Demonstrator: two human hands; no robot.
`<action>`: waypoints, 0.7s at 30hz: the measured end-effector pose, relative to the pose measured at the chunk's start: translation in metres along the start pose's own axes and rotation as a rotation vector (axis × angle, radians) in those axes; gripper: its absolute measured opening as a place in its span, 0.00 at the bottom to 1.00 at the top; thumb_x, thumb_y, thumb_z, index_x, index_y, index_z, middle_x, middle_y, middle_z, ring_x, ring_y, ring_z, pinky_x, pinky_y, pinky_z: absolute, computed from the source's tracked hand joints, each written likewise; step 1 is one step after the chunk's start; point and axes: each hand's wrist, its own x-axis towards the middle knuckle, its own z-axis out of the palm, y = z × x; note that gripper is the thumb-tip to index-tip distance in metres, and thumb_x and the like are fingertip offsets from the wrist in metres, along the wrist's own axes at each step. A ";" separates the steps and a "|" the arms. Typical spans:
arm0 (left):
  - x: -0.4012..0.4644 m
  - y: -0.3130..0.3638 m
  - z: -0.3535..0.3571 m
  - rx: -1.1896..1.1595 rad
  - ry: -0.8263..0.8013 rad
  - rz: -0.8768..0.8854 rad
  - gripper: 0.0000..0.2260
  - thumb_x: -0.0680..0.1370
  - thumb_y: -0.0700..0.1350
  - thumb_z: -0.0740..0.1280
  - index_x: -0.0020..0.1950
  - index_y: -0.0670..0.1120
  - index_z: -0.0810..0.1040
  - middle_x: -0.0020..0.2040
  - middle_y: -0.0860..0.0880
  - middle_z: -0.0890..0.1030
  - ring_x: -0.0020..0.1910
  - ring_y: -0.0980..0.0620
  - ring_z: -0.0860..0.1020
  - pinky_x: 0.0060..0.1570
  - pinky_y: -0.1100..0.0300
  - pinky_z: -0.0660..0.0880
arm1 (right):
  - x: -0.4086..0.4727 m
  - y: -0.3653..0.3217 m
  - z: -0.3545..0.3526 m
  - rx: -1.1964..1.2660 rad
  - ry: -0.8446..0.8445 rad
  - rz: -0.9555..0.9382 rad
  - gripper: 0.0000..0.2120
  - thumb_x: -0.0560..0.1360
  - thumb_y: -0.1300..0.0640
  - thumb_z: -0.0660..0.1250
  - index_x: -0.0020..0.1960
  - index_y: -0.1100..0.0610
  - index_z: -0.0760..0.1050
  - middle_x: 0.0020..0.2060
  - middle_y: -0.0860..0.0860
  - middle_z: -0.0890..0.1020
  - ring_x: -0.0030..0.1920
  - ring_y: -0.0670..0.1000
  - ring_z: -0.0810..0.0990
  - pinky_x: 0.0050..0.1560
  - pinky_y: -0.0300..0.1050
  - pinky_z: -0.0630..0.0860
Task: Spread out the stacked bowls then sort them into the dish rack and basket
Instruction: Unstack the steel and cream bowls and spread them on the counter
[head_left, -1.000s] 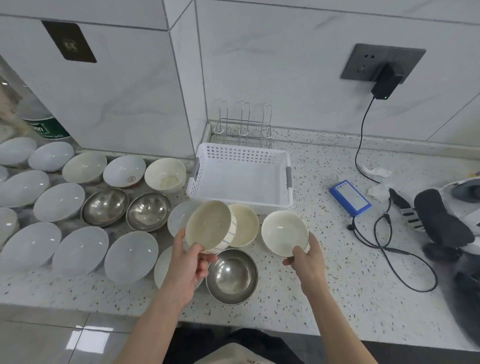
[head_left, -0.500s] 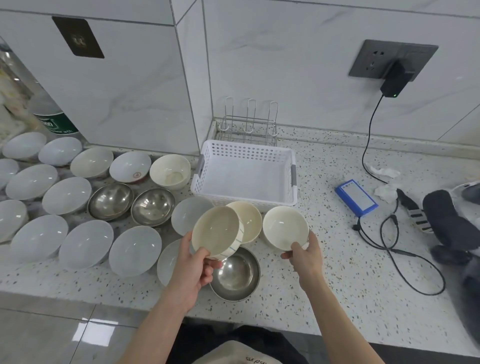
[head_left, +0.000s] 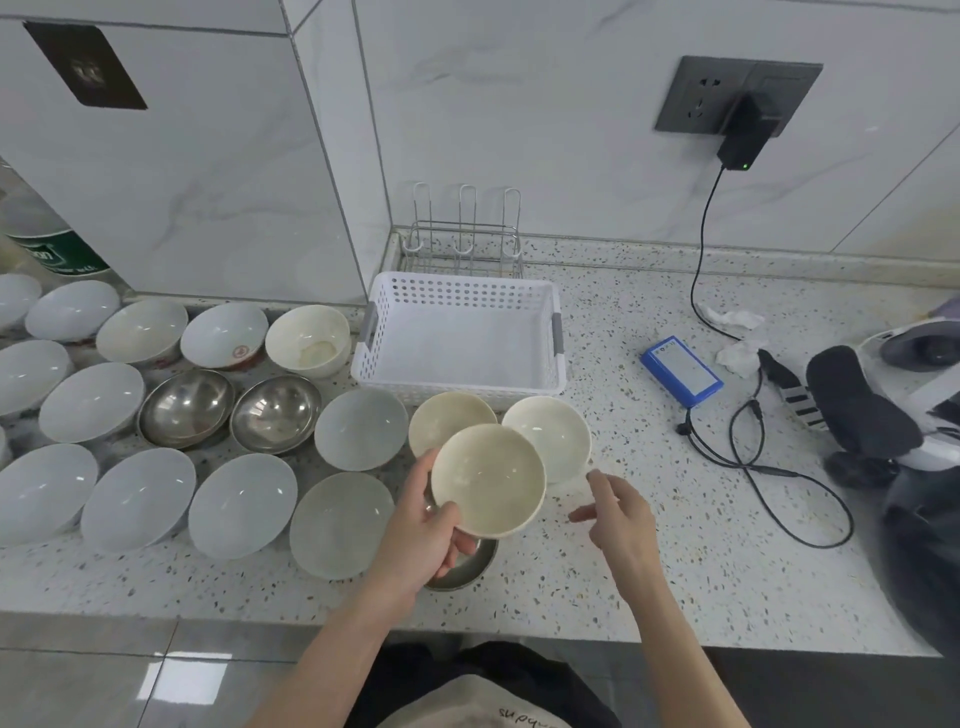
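Note:
My left hand (head_left: 421, 530) grips a cream bowl (head_left: 488, 480) by its near rim, held level above a steel bowl (head_left: 462, 564) that is mostly hidden beneath it. My right hand (head_left: 615, 512) hovers open just right of the held bowl, holding nothing. Two more cream bowls (head_left: 448, 418) (head_left: 550, 436) stand on the counter behind it, the right one just past my right fingertips. The white plastic basket (head_left: 557, 332) sits empty behind them, with the wire dish rack (head_left: 462, 244) against the wall.
Several white, cream and steel bowls (head_left: 239, 504) are spread over the counter's left half. A blue battery pack (head_left: 681, 371), black cables (head_left: 769, 457), crumpled tissues and a dark headset (head_left: 872, 405) lie at the right. The counter's front edge (head_left: 467, 629) runs near my body.
My right hand let go of the right cream bowl, which now rests on the counter, and drew back. My left hand levelled its bowl and moved it right, over the steel bowl.

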 end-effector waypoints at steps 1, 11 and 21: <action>0.001 0.000 0.005 0.043 -0.041 0.013 0.31 0.78 0.37 0.59 0.66 0.72 0.61 0.32 0.47 0.84 0.28 0.54 0.78 0.24 0.65 0.70 | -0.005 0.000 -0.005 0.012 -0.053 -0.023 0.14 0.79 0.43 0.59 0.57 0.48 0.77 0.33 0.52 0.85 0.31 0.47 0.75 0.36 0.44 0.73; 0.009 -0.009 0.044 0.435 -0.278 0.005 0.30 0.78 0.41 0.59 0.73 0.68 0.56 0.32 0.51 0.84 0.26 0.57 0.79 0.26 0.65 0.72 | -0.026 0.028 -0.026 -0.078 -0.188 -0.132 0.10 0.69 0.52 0.62 0.47 0.50 0.79 0.24 0.46 0.71 0.27 0.48 0.66 0.29 0.43 0.64; 0.009 -0.008 0.050 0.876 -0.419 0.017 0.51 0.67 0.61 0.73 0.76 0.62 0.38 0.56 0.55 0.76 0.39 0.57 0.78 0.38 0.61 0.78 | -0.022 0.052 -0.023 -0.157 -0.182 -0.111 0.09 0.74 0.57 0.60 0.48 0.51 0.78 0.24 0.44 0.73 0.26 0.44 0.68 0.29 0.40 0.66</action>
